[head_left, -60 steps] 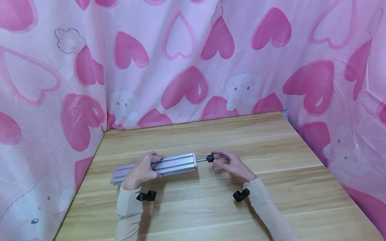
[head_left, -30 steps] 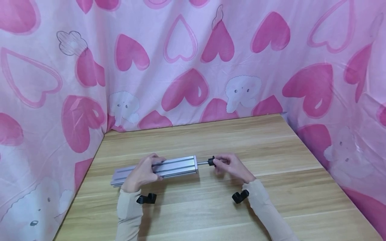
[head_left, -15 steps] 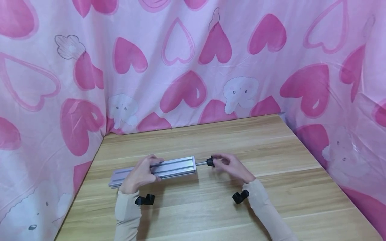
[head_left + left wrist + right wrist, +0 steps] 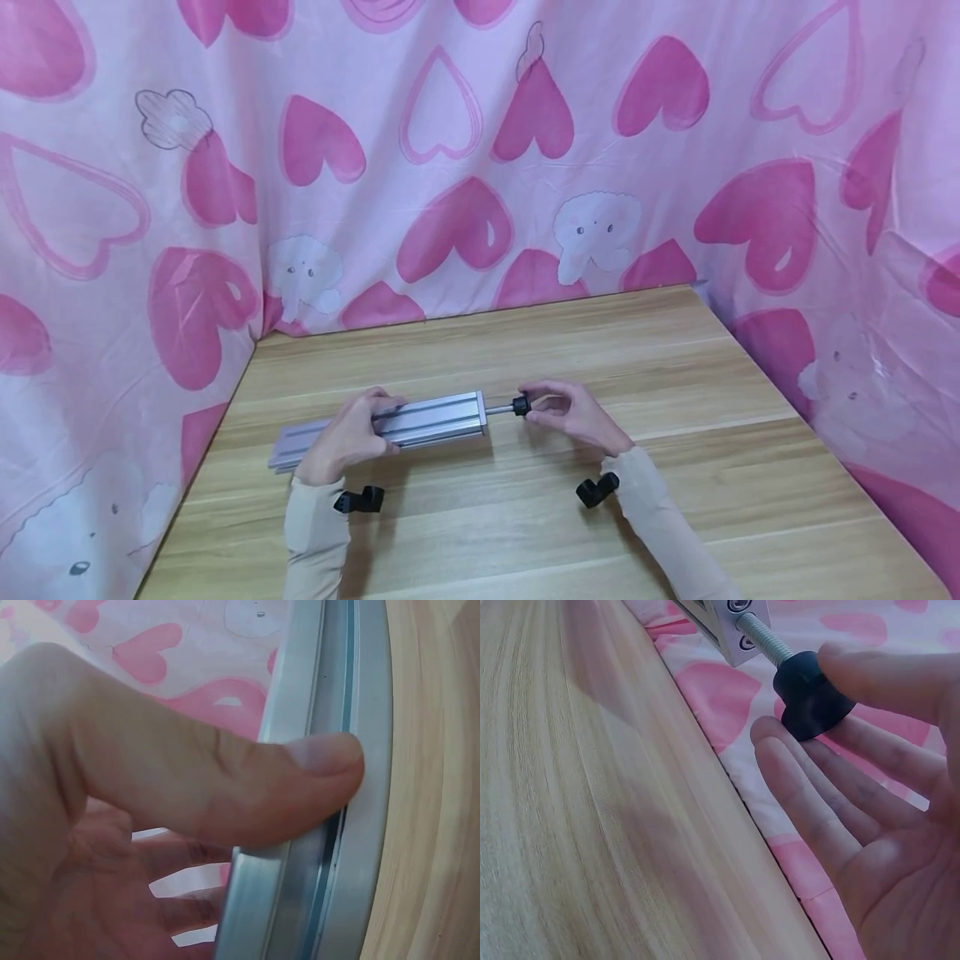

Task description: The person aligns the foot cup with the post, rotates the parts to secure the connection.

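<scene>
My left hand (image 4: 352, 437) grips a long silver aluminium profile (image 4: 442, 414) at its middle, holding it nearly level over the table. In the left wrist view the thumb (image 4: 322, 761) lies across the profile's slotted side, and the other fingers reach to the far side. From the end plate (image 4: 739, 637) at the profile's right end sticks a threaded rod (image 4: 765, 639), tipped with a black levelling foot (image 4: 810, 694). My right hand (image 4: 570, 412) has its thumb at one edge of the foot and fingertips at the opposite edge, the fingers fairly extended around it.
A wood-grain table (image 4: 465, 533) lies under both hands. Pink cloth (image 4: 450, 167) with hearts hangs behind the table and along both sides. Black camera mounts (image 4: 597, 490) sit at both wrists.
The right fingers have moved round the levelling foot, from a close pinch through a blurred turn to a wider spread. The left hand and profile keep their pose; the view shifts slightly.
</scene>
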A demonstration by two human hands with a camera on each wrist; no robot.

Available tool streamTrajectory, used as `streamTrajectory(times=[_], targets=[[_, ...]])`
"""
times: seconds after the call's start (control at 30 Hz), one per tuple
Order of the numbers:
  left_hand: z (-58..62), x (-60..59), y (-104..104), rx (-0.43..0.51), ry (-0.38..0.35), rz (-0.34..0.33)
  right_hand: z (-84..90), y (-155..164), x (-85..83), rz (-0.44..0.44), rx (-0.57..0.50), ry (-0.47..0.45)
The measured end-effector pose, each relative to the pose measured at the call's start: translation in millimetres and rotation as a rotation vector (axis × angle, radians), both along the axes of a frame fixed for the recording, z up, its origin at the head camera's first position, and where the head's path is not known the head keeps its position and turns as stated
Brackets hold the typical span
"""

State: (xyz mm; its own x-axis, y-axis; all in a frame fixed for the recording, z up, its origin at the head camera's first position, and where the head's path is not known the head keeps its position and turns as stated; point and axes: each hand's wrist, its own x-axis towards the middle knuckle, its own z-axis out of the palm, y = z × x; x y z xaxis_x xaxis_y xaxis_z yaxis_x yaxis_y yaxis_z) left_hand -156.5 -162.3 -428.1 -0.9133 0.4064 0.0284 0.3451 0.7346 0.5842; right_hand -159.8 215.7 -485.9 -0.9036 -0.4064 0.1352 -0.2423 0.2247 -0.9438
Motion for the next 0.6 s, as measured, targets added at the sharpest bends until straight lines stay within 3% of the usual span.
streamTrajectory(times=[0.37, 0.6], targets=[[-0.5, 0.8, 0.5, 0.001, 0.036, -0.019, 1.0, -0.3, -0.4, -0.072, 0.101, -0.074], [-3.4, 1.6, -0.8, 0.013, 0.058, -0.040, -2.3, -2.2, -2.3, -0.011, 0.091, -0.066]])
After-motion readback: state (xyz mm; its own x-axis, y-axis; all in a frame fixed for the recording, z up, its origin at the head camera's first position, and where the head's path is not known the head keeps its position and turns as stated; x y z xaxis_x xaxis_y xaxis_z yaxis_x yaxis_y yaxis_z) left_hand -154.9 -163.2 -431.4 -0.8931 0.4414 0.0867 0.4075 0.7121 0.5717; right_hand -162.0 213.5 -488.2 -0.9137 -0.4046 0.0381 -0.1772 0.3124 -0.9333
